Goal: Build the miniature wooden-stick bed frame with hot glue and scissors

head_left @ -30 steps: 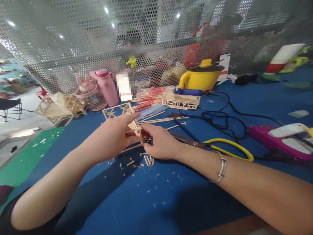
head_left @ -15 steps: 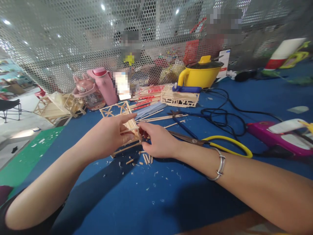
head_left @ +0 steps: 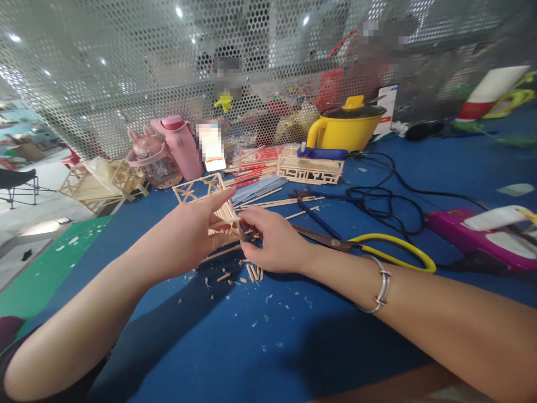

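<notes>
Left hand (head_left: 191, 238) grips the stick frame (head_left: 210, 204) mid-bench, fingers curled round it, index out straight. Right hand (head_left: 274, 243) pinches a tiny stick right against the frame. Offcuts (head_left: 251, 273) lie beneath, scissors (head_left: 369, 246) just right, yellow pot (head_left: 344, 131) near the far edge

Stick frame (head_left: 210, 196) at table (head_left: 260, 347) centre, between left hand (head_left: 188, 238) and right hand (head_left: 274, 243). Cut stick bits (head_left: 251, 273) just before the hands. Scissors (head_left: 369, 246) right of right hand. Pot (head_left: 344, 131) behind, far side; cables (head_left: 377, 196) before it. Bottle (head_left: 182, 146) behind the frame, left.
</notes>
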### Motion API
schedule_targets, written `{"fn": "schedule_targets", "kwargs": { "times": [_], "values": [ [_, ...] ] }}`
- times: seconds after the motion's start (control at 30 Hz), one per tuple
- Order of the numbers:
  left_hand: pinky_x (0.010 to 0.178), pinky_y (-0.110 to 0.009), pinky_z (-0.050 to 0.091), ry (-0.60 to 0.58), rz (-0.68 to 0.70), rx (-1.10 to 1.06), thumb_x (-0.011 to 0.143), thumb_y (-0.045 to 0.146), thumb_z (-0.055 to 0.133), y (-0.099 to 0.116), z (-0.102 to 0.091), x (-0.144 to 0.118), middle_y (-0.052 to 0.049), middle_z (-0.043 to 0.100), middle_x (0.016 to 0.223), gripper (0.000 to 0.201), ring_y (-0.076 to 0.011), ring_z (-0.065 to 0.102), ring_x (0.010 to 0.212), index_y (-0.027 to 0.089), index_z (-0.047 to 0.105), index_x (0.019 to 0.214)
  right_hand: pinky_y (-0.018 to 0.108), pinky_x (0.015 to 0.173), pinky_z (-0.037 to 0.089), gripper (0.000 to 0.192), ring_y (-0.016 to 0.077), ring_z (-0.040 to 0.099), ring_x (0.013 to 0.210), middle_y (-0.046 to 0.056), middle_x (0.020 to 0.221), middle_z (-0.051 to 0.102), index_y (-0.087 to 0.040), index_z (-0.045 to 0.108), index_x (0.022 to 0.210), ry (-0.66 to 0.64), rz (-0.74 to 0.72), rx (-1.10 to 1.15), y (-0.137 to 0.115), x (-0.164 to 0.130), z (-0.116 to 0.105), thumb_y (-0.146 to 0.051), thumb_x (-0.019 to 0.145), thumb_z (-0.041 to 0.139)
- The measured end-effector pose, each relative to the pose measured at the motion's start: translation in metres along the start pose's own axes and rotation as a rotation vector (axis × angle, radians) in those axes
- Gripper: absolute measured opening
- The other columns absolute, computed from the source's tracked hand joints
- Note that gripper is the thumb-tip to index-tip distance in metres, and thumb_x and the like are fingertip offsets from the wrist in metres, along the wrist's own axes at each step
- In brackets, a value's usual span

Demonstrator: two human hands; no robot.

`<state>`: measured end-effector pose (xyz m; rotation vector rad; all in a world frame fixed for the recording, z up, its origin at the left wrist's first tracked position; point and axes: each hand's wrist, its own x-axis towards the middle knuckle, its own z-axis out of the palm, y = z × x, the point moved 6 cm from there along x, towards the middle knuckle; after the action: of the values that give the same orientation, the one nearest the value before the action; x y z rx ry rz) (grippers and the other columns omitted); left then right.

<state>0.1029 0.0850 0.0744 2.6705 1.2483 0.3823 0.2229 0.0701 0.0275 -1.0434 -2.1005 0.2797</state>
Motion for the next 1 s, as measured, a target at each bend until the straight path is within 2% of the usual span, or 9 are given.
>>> {"fn": "schedule_targets", "kwargs": {
  "times": [0.1,0.23,0.67,0.87,1.0],
  "values": [
    [0.065,-0.029,0.048,0.018,-0.001,0.062,0.082,0.038,0.055,0.0000,-0.0012,-0.0011,-0.007,0.074,0.097,0.067,-0.0245,0.070,0.084,0.027,0.030,0.143,0.024,0.062,0.034,0.009,0.0118,0.043,0.067,-0.002,0.071,0.046,-0.020,0.046,0.069,0.018,0.023,0.065,0.0002,0.0012,-0.0001,-0.015,0.073,0.052],
    [0.066,-0.031,0.048,0.026,-0.033,0.093,0.082,0.030,0.054,-0.0021,0.0003,-0.0005,-0.005,0.074,0.094,0.066,-0.0245,0.069,0.082,0.029,0.030,0.143,0.023,0.060,0.032,0.011,0.0109,0.044,0.066,-0.002,0.069,0.047,-0.018,0.051,0.069,0.013,0.048,0.082,0.0017,0.0018,0.0015,-0.018,0.079,0.053],
    [0.068,-0.030,0.048,0.031,0.009,0.113,0.082,0.030,0.056,-0.0009,0.0016,-0.0009,-0.004,0.075,0.090,0.059,-0.0244,0.070,0.084,0.026,0.040,0.138,0.023,0.062,0.033,0.012,0.0107,0.045,0.066,-0.003,0.068,0.047,-0.018,0.051,0.068,0.008,0.019,0.075,0.0008,0.0024,0.0012,-0.013,0.078,0.056],
    [0.069,-0.030,0.046,0.020,0.016,0.119,0.083,0.029,0.054,-0.0024,-0.0002,-0.0003,-0.005,0.074,0.095,0.057,-0.0244,0.068,0.088,0.025,0.039,0.139,0.024,0.062,0.033,0.015,0.0108,0.045,0.066,-0.003,0.068,0.047,-0.017,0.050,0.066,0.006,0.015,0.082,0.0007,0.0034,0.0011,-0.014,0.079,0.056],
    [0.068,-0.030,0.045,0.001,0.039,0.141,0.085,0.029,0.052,-0.0030,0.0013,-0.0013,-0.005,0.073,0.100,0.060,-0.0254,0.067,0.092,0.024,0.032,0.142,0.024,0.061,0.033,0.016,0.0108,0.044,0.065,-0.002,0.068,0.047,-0.017,0.050,0.066,0.002,0.018,0.072,0.0014,0.0040,0.0022,-0.016,0.081,0.055]
  ]
}}
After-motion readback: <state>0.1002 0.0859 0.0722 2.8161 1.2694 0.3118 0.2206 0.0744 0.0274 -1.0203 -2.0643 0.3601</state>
